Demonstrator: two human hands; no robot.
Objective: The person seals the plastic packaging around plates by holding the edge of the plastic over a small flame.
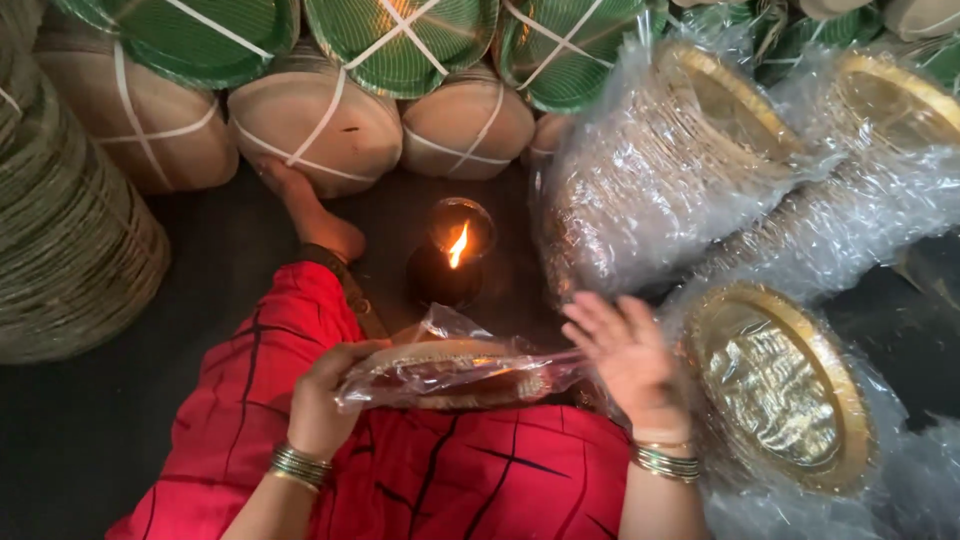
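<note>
Both hands (320,400) hold wrapped plates (450,372) near lamp flame (458,245).

The floor (80,430) was dark and bare; a small oil lamp (452,255) burned on it, giving warm light; tied stacks of green plates (400,40) and pale plates (320,125) lined the far edge; wrapped gold plates (690,140) lay rightward.

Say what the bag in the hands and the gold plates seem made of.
The bag, held by the left hand, looks like thin clear plastic film: glossy, crinkled. The gold plates look like foil-coated paper, shiny and ribbed, though that is uncertain.
</note>
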